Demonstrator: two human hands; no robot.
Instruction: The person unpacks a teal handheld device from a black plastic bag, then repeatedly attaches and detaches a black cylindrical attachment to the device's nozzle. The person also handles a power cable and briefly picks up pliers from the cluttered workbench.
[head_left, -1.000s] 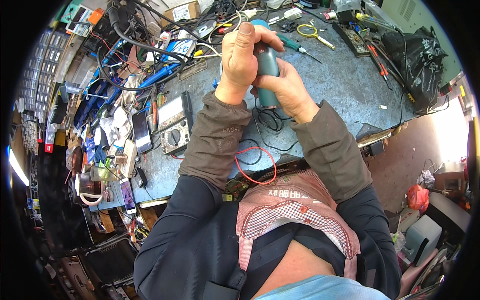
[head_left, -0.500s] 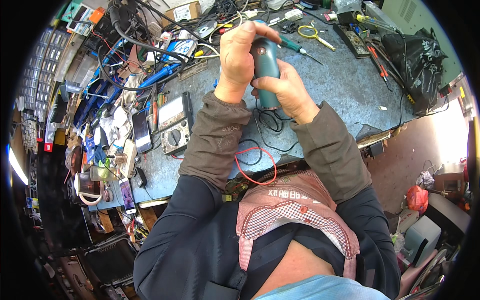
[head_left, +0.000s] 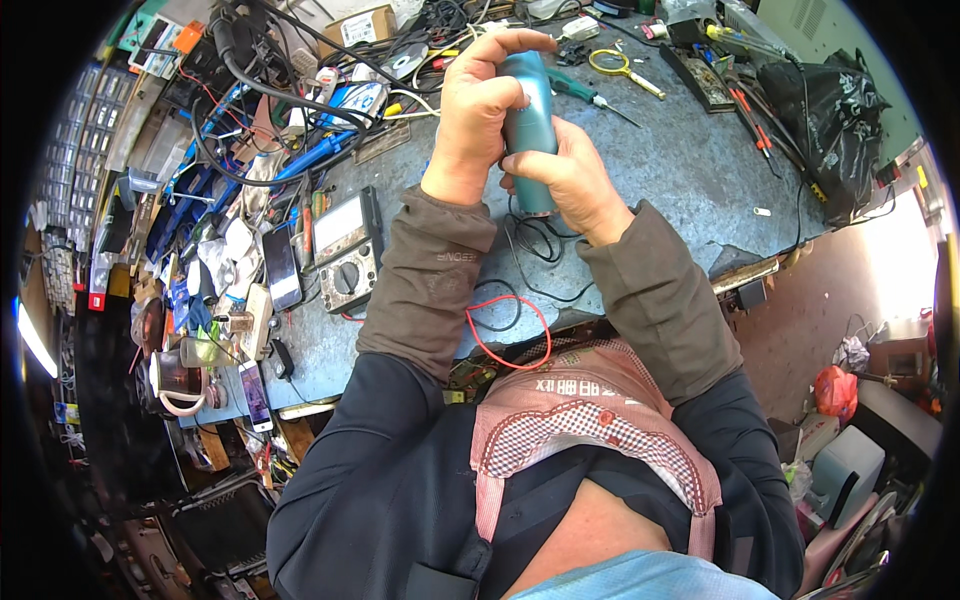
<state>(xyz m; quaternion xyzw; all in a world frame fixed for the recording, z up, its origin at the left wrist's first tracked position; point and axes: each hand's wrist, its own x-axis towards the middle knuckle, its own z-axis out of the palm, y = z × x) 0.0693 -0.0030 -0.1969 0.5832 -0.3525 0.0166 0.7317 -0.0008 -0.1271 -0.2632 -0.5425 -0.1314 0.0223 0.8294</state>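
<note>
Head view: the teal device (head_left: 534, 125) (elongated, rounded) gleams between hands (head_left: 583, 183)

Two hands, the left hand (head_left: 475, 115) and the right hand (head_left: 573, 178), and one teal handheld device (head_left: 533, 130) occupied the upper centre. The upper right contained one magnifying glass (head_left: 628, 72) and one black plastic bag (head_left: 828, 125). Left of centre were one dial multimeter (head_left: 347, 252) and two phones (head_left: 283, 268) (the cables (head_left: 228, 48), upper left, were too tangled to count).
</note>
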